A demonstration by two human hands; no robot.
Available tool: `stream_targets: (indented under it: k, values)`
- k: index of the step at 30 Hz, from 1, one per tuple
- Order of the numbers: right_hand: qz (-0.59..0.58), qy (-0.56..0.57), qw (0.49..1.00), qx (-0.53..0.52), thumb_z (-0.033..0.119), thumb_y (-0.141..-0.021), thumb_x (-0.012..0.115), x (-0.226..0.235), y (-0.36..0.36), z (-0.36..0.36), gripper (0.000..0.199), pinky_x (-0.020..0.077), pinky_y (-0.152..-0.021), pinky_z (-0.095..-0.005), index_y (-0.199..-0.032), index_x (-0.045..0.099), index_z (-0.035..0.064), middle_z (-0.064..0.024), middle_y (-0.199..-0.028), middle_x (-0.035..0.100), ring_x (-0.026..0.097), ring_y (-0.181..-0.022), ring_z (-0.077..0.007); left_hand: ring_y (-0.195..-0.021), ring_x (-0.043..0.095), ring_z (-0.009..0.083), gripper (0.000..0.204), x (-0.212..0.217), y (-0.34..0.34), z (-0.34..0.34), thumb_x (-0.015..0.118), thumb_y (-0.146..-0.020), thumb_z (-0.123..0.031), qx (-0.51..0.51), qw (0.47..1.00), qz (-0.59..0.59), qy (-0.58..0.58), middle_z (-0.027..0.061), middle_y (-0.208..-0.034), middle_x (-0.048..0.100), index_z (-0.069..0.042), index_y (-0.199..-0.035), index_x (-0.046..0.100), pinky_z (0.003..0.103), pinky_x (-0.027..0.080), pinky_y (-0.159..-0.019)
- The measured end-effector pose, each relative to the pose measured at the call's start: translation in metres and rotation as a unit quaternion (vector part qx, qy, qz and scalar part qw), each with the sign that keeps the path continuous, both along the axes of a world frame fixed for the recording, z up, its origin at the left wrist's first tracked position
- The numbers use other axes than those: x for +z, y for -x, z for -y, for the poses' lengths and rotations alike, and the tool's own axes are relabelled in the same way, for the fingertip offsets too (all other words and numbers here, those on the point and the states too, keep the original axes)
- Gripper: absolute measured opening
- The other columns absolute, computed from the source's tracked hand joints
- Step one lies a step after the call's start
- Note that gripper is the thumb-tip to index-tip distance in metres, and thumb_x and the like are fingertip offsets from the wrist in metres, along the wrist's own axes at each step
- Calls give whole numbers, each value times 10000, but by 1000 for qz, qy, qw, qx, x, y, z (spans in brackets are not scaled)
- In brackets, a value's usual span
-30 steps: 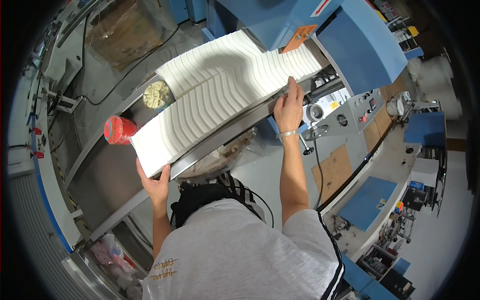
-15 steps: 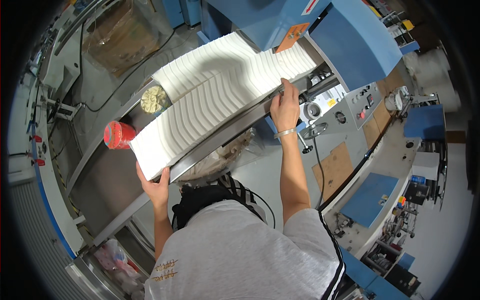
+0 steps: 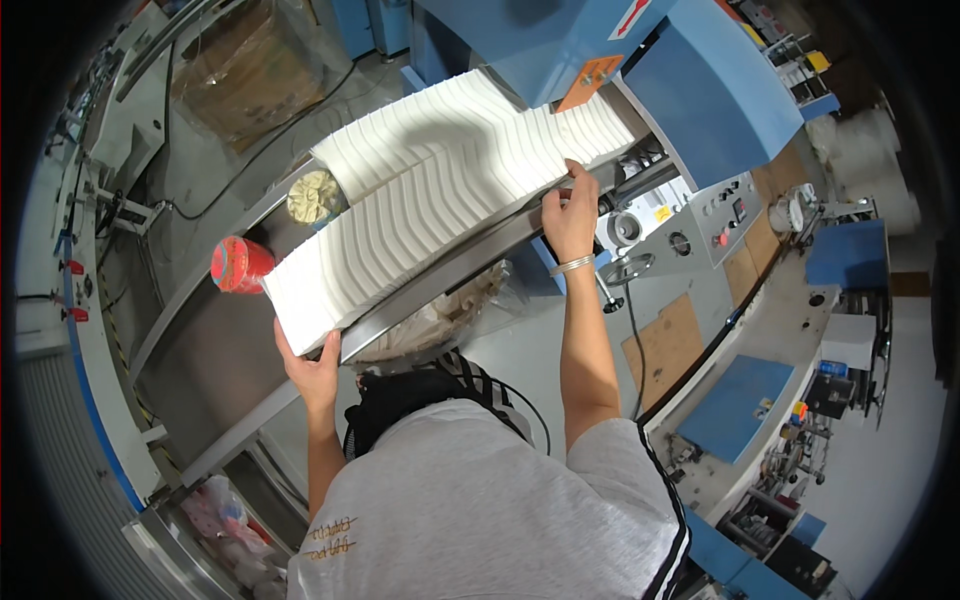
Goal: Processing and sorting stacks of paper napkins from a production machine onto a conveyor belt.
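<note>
Two long rows of white, soft-looking stacked sheets [image 3: 400,222] lie side by side in a metal trough [image 3: 440,262], running from near left to far right. My left hand [image 3: 313,372] grips the near-left end of the nearer row, its thumb on the front edge and fingers around the end face. My right hand [image 3: 572,215] is at the same row's near edge farther along, fingers bent and fingertips against the sheets. Part of its grip is hidden by the hand. A red round container [image 3: 241,265] and a cream cloth-like bundle [image 3: 314,197] sit beside the rows' left ends.
A blue machine [image 3: 700,95] with an orange bracket [image 3: 588,82] stands over the rows' far end. Right of my right hand are a handwheel [image 3: 630,268] and a control panel [image 3: 715,225]. Below the trough is a plastic-wrapped bundle [image 3: 440,325].
The whole view has shifted slightly. Both hands keep their places on the white row, and no movement of the sheets is clear.
</note>
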State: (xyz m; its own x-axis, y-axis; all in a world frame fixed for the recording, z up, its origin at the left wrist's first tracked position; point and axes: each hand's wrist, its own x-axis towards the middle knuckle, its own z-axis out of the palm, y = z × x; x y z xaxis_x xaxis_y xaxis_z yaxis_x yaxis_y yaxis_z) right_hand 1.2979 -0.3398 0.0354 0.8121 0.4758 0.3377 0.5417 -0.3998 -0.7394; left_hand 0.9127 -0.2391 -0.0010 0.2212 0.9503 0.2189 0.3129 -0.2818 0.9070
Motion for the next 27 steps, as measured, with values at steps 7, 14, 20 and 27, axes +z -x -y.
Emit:
stream_targets:
  k: [7,14,20,27]
  values:
    - [-27,-10,1000,11,24,-801,531,-3,-1,1,450,507,-707,-327,-1247,479,-3,-188,-1168,498,632,-832,-232,-1189,461,224,702,-1,4,-1,644,-854,-86,-13,1000,-21,-17,173,-1327,460,45,-1426,259,342,343,-1022]
    - [-40,-20,999,16,47,-803,557,-9,-1,-2,457,507,-707,-320,-1251,478,2,-188,-1184,492,625,-838,-235,-1166,474,226,530,-3,8,0,442,-966,-193,-6,1000,12,-17,188,-1319,467,65,-1407,300,338,353,-999]
    - [14,-10,999,38,0,-793,552,-9,-6,2,448,496,-733,-340,-1235,480,-10,-191,-1122,498,581,-820,-253,-1152,493,236,505,1,3,1,431,-970,-223,22,999,41,-11,189,-1290,510,59,-1382,357,339,370,-987]
    - [-34,-1,999,13,13,-778,552,-3,0,1,476,512,-754,-336,-1246,473,-20,-201,-1187,477,598,-843,-245,-1137,516,263,515,-1,0,1,406,-977,-286,37,999,5,-23,218,-1273,528,45,-1371,387,353,384,-971]
